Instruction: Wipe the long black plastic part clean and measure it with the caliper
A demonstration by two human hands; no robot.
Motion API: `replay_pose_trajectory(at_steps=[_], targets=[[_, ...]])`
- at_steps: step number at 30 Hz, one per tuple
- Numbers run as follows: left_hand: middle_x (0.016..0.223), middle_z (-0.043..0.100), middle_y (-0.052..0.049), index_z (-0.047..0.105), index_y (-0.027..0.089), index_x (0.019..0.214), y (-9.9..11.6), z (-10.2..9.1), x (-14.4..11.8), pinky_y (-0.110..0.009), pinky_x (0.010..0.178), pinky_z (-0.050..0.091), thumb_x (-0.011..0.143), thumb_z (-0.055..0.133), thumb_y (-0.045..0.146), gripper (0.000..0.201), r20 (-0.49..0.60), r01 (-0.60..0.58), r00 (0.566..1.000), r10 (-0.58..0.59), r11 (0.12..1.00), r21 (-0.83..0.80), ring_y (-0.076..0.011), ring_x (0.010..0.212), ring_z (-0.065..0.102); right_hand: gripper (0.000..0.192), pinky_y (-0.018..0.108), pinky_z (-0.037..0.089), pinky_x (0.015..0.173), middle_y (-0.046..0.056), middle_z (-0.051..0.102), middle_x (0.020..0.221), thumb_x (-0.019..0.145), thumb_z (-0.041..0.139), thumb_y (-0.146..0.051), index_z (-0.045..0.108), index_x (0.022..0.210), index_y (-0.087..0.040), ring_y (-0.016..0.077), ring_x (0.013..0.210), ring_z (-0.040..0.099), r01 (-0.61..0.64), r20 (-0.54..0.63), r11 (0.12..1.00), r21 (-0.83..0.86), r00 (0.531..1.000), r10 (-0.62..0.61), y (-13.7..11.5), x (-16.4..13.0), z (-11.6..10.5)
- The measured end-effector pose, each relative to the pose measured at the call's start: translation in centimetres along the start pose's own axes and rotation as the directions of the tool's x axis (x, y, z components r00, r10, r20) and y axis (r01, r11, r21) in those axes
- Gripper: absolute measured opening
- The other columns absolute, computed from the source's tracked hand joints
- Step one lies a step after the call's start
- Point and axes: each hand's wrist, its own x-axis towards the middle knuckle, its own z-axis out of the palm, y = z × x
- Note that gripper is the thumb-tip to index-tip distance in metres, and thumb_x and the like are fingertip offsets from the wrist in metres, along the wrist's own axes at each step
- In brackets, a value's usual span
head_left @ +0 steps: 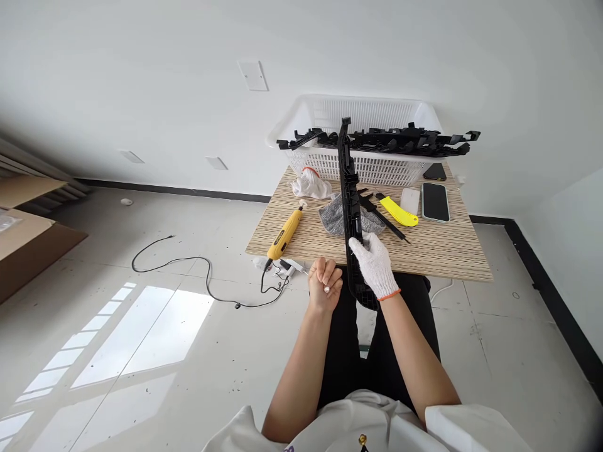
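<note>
My right hand (374, 263), in a white knit glove with an orange cuff, grips a long black plastic trim part (348, 188) near its lower end. The part stands lengthwise over the table edge, its far tip in front of the white basket. Just left of the part is my left hand (325, 279), bare and with fingers curled closed. A small whitish spot shows at its fingers; whether it is a ring or a held bit I cannot tell. A yellow rotary tool (285, 233) with a small pale tip lies on the table beyond my left hand.
A white plastic basket (358, 164) holds several black trim parts (409, 139). On the striped table (452, 257) lie a grey cloth (332, 216), a white glove (311, 184), black calipers (384, 216), a yellow utility knife (399, 211) and a phone (435, 202). A black cable (207, 276) crosses the floor.
</note>
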Motion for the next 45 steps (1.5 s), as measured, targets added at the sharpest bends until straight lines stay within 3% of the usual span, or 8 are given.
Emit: replay_pose_trajectory(at_steps=[3, 6, 10, 17, 26, 45], targets=[[0.047, 0.019, 0.009, 0.012, 0.019, 0.056, 0.0, 0.0, 0.0, -0.01, 0.025, 0.01, 0.068, 0.068, 0.003, 0.06, -0.008, 0.001, 1.0, -0.001, 1.0, 0.003, -0.0043, 0.037, 0.003, 0.038, 0.03, 0.045, 0.069, -0.001, 0.064, 0.076, 0.083, 0.062, -0.06, 0.059, 0.084, -0.022, 0.0168, 0.072, 0.058, -0.004, -0.009, 0.999, 0.041, 1.0, 0.004, 0.1, 0.2, -0.1], [0.046, 0.019, 0.008, 0.013, 0.019, 0.056, 0.0, 0.0, 0.0, -0.01, 0.025, 0.012, 0.07, 0.068, 0.003, 0.059, -0.023, 0.0, 1.0, 0.0, 1.0, 0.023, -0.0045, 0.036, 0.005, 0.041, 0.027, 0.044, 0.061, -0.004, 0.056, 0.067, 0.083, 0.062, -0.062, 0.051, 0.077, -0.023, 0.0137, 0.063, 0.053, -0.044, 0.037, 0.97, 0.239, 0.999, 0.036, 0.3, 0.3, 0.2], [0.046, 0.019, 0.008, 0.013, 0.019, 0.056, 0.0, 0.0, -0.1, -0.01, 0.025, 0.012, 0.073, 0.067, 0.003, 0.059, -0.034, 0.002, 0.999, 0.0, 0.999, 0.043, -0.0046, 0.035, 0.006, 0.044, 0.027, 0.05, 0.062, -0.004, 0.056, 0.067, 0.08, 0.064, -0.062, 0.043, 0.077, -0.024, 0.0141, 0.065, 0.06, -0.102, 0.08, 0.869, 0.483, 0.994, 0.072, 0.1, 0.3, 0.4], [0.048, 0.017, 0.008, 0.011, 0.018, 0.057, 0.0, -0.1, 0.0, -0.01, 0.025, 0.011, 0.072, 0.065, 0.002, 0.058, 0.011, -0.003, 1.0, 0.003, 1.0, 0.006, -0.0045, 0.037, 0.004, 0.042, 0.024, 0.053, 0.056, -0.006, 0.052, 0.065, 0.078, 0.073, -0.053, 0.042, 0.079, -0.025, 0.0142, 0.065, 0.065, -0.228, 0.193, 0.702, 0.674, 0.972, 0.131, -0.7, -0.1, -0.1], [0.047, 0.018, 0.008, 0.012, 0.018, 0.057, 0.0, -0.3, 0.0, -0.009, 0.025, 0.012, 0.075, 0.065, 0.003, 0.058, 0.018, -0.009, 1.0, 0.008, 1.0, 0.011, -0.0041, 0.035, 0.007, 0.041, 0.025, 0.056, 0.056, -0.005, 0.057, 0.065, 0.078, 0.072, -0.053, 0.042, 0.081, -0.025, 0.0144, 0.065, 0.066, -0.275, 0.239, 0.693, 0.666, 0.959, 0.15, -0.9, 0.0, -0.1], [0.05, 0.014, 0.008, 0.012, 0.019, 0.057, 0.0, -0.3, 0.1, -0.01, 0.028, 0.011, 0.072, 0.061, -0.001, 0.054, 0.016, 0.013, 1.0, -0.012, 0.999, -0.041, -0.0051, 0.039, 0.007, 0.039, 0.025, 0.056, 0.057, -0.003, 0.062, 0.071, 0.08, 0.072, -0.052, 0.046, 0.081, -0.023, 0.0132, 0.065, 0.065, -0.259, 0.211, 0.697, 0.669, 0.965, 0.157, -1.0, 0.3, 0.1]])
